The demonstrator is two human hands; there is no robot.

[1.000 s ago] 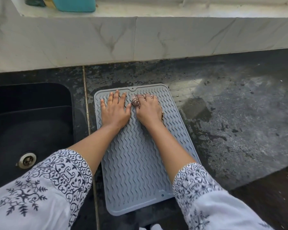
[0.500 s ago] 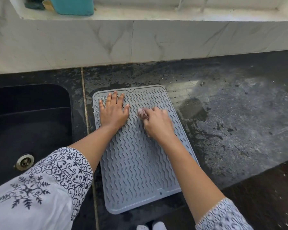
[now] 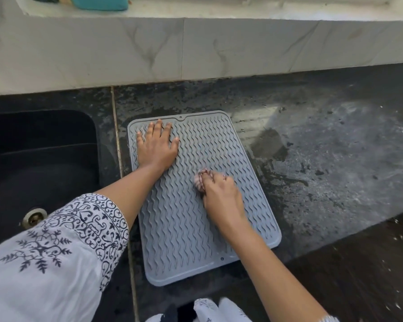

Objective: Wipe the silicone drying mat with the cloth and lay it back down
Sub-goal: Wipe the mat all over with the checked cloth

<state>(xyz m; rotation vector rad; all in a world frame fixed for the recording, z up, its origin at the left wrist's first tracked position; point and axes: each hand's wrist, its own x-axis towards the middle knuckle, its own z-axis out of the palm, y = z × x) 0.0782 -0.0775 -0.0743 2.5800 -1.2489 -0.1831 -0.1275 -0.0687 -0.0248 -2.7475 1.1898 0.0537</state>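
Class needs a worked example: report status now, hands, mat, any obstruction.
Left hand flat, pinning mat. Right hand shut on cloth, mid-mat. Mat flat on counter. Nothing in the way.

Mat (image 3: 219,140) on counter (image 3: 323,159) (sink (image 3: 40,159) left), hands atop.

Bare countertop (image 3: 323,159) right of mat (image 3: 196,228)

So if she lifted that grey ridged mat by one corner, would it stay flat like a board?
Probably not. The mat looks thin and lies flush on the wet counter, so it would likely droop. Her left hand pressing it flat suggests it slides easily.
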